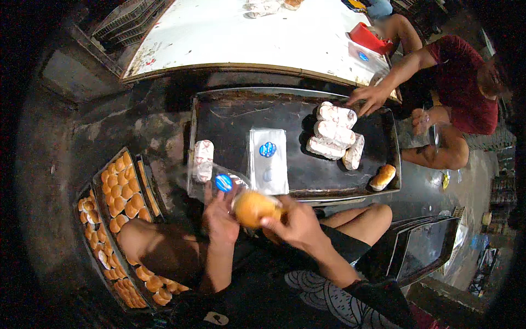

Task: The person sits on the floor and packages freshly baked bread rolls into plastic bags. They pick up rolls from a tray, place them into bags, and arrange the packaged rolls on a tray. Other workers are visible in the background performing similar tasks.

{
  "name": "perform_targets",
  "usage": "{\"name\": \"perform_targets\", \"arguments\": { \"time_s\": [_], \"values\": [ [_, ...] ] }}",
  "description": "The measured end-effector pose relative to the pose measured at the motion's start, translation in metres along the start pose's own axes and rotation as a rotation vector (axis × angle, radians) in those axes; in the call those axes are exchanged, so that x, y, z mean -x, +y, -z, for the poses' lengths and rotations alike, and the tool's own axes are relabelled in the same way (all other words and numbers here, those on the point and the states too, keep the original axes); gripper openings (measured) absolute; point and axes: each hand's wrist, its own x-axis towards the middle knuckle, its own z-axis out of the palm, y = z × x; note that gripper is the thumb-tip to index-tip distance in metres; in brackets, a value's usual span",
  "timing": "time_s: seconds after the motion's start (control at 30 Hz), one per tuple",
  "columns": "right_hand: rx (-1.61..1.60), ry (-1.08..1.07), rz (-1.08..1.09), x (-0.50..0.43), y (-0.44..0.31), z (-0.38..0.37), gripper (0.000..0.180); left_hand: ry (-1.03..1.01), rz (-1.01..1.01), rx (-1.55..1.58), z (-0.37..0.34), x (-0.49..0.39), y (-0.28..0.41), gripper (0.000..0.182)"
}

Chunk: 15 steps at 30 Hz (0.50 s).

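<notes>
My right hand grips a golden bread bun, blurred by motion, at the mouth of a clear plastic bag. The bag bears a blue printed mark and is held by my left hand, fingers raised. Below them lies a dark metal baking tray. On it rests a stack of flat clear bags with blue print. One roll in printed white paper lies at the tray's left end. Several more paper-covered rolls are piled right of centre. A bare-topped roll in a paper cup sits in the near right corner.
Another person's hand reaches over the tray's far right edge beside the piled rolls. Beyond stands a white-topped table with a red container. Trays of buns lie at my left; stacked dark trays stand at my right.
</notes>
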Motion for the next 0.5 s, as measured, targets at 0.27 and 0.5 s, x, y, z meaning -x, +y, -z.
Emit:
{"name": "perform_targets", "arguments": {
  "time_s": [0.27,0.5],
  "values": [
    [-0.309,0.029,-0.096,0.004,-0.008,-0.026,0.084,-0.259,-0.064,0.039,-0.002,0.019,-0.021,0.078],
    [-0.597,0.103,0.058,0.006,-0.003,-0.039,0.077,-0.22,0.116,0.053,0.012,0.011,-0.025,0.057]
  ]
}}
